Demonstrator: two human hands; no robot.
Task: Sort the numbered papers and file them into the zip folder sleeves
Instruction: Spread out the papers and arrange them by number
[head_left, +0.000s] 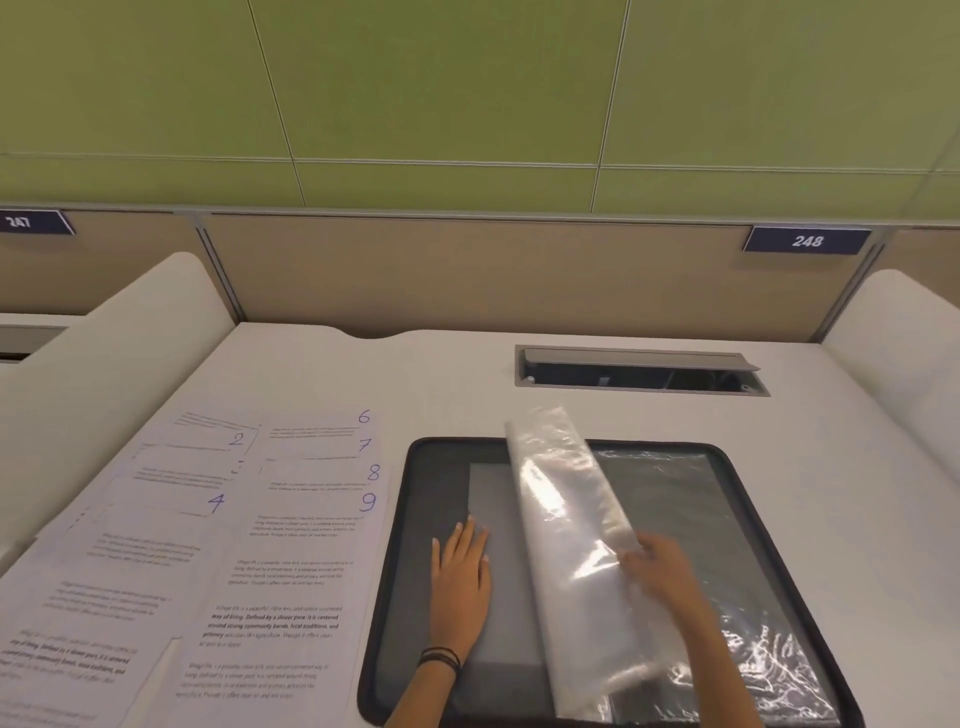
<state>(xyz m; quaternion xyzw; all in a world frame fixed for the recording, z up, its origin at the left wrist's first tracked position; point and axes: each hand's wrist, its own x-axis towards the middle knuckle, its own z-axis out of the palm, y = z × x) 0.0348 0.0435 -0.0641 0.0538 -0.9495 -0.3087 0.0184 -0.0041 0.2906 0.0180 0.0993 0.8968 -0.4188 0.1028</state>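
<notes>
The left hand lies flat, palm down, fingers straight, dark bands at its wrist. The right hand, blurred, is raised with fingers curled, pinching a clear sleeve.

You wear several thin dark bands close together on the wrist of your left hand. Its fingers have light nails. Your right hand is blurred.

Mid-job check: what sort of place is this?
Probably a library or shared-office carrel: seat plates 247 and 248 on the back panel, white side dividers, and a flip-lid cable port in the desktop.
</notes>
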